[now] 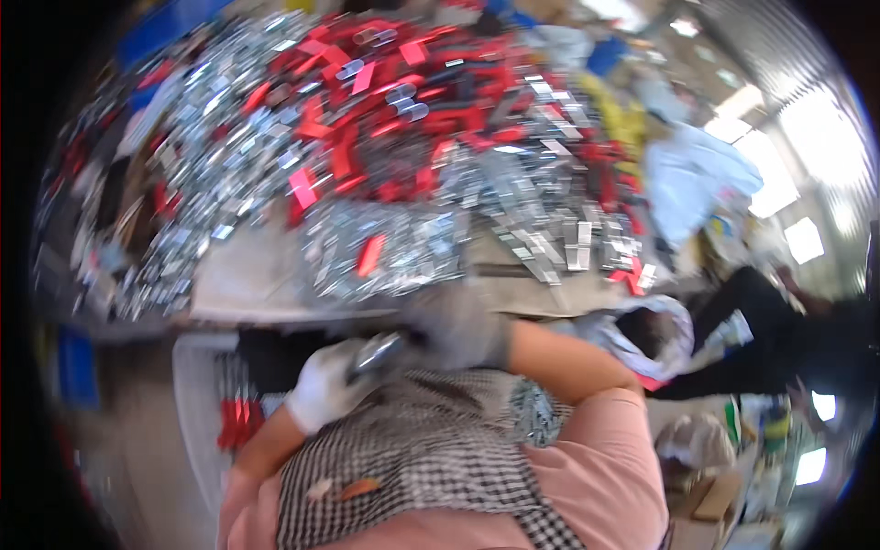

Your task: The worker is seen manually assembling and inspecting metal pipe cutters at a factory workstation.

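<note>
Grip, left hand [323,387], white glove: closed around a small silvery metal piece [376,355]. Right hand [458,328], grey glove: pressing the same piece's far end, blurred. Piece sits above checked apron [412,458]. Surface [247,275], twelve o'clock: heaped red and silver parts [385,137].

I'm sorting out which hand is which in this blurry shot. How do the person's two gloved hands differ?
The left hand wears a white glove, while the right hand wears a grey one. The left hand sits lower, close against the checked apron; the right hand is higher, nearer the table edge. Both meet at one small shiny metal piece between them; the blur hides which hand actually grips it.
</note>
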A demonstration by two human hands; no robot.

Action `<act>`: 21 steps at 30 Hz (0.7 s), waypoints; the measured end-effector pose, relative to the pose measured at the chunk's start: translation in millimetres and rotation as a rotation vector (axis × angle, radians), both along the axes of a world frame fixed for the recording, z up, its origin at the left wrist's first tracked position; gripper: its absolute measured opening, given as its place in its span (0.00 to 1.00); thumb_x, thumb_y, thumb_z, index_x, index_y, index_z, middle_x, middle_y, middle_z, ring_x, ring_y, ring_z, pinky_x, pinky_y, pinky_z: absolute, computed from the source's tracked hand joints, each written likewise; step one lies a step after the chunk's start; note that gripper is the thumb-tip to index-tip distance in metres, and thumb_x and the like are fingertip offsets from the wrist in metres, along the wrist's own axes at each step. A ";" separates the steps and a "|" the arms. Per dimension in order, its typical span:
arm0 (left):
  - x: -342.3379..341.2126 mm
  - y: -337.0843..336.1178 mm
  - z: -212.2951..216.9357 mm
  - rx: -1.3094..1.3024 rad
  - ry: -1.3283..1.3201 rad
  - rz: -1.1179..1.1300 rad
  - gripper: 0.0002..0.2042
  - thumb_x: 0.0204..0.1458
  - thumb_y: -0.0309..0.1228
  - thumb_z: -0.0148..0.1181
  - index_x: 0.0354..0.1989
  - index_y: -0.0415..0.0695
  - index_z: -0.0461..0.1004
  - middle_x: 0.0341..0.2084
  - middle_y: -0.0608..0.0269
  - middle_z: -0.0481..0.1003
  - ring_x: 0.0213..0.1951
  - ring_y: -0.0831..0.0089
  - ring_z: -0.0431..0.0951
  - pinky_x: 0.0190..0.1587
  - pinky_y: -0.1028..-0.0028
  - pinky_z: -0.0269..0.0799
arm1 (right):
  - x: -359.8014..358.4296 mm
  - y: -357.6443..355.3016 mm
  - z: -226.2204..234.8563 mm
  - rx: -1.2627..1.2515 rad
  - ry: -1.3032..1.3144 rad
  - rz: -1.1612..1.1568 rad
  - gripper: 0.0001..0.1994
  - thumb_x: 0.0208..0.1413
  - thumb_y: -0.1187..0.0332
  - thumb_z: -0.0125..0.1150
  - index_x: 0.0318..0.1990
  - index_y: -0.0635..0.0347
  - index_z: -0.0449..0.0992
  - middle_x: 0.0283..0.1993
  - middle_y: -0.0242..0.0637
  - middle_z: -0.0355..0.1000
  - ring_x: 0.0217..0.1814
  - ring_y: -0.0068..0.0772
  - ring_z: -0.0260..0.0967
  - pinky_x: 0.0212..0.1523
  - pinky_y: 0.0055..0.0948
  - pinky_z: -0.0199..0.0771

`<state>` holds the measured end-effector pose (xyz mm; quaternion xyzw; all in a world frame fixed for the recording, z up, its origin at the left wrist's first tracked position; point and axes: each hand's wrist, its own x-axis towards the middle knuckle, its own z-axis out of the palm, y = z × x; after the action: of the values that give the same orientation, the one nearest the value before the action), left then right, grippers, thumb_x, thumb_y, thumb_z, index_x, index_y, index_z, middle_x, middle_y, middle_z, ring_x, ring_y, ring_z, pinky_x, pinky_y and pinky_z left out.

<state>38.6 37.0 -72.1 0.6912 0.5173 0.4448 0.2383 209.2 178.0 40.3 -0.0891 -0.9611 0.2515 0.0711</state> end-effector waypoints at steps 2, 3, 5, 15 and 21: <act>-2.6 -1.7 5.6 -0.159 0.041 -0.046 0.19 0.44 0.29 0.65 0.47 0.38 0.75 0.35 0.45 0.77 0.37 0.47 0.78 0.41 0.60 0.74 | 3.2 0.3 -27.1 -0.017 0.273 0.166 0.26 0.44 0.61 0.69 0.54 0.49 0.74 0.43 0.46 0.76 0.42 0.47 0.77 0.39 0.46 0.77; 2.8 -0.8 9.5 -0.159 -0.006 -0.014 0.20 0.45 0.30 0.63 0.49 0.38 0.74 0.34 0.43 0.76 0.38 0.45 0.78 0.41 0.60 0.74 | 3.8 1.8 -45.2 0.028 0.351 0.274 0.28 0.42 0.61 0.70 0.55 0.49 0.74 0.45 0.48 0.76 0.44 0.48 0.76 0.41 0.47 0.77; 7.3 -4.7 5.7 -0.210 -0.063 -0.020 0.15 0.48 0.31 0.61 0.42 0.37 0.74 0.29 0.43 0.75 0.34 0.43 0.77 0.37 0.57 0.73 | 6.0 -3.3 -45.3 -0.026 0.068 0.248 0.28 0.40 0.60 0.70 0.54 0.51 0.74 0.46 0.50 0.75 0.47 0.51 0.75 0.45 0.47 0.76; 22.0 0.0 2.8 -0.057 0.020 -0.034 0.14 0.48 0.33 0.55 0.36 0.33 0.73 0.26 0.46 0.78 0.30 0.47 0.79 0.35 0.59 0.73 | 10.1 -7.9 -52.8 -0.044 -0.055 -0.085 0.27 0.43 0.47 0.64 0.43 0.63 0.78 0.36 0.50 0.77 0.38 0.50 0.77 0.36 0.43 0.77; 21.1 11.2 13.5 -0.139 0.049 -0.198 0.19 0.53 0.39 0.54 0.46 0.37 0.71 0.33 0.40 0.76 0.34 0.49 0.79 0.38 0.56 0.73 | 28.8 -4.4 -48.3 0.203 -0.084 0.214 0.27 0.45 0.52 0.63 0.50 0.58 0.73 0.42 0.47 0.73 0.40 0.49 0.75 0.40 0.44 0.76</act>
<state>59.8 48.3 -58.6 0.7315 0.4816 0.3653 0.3156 238.0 173.6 -8.0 0.0113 -0.9878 0.1551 0.0124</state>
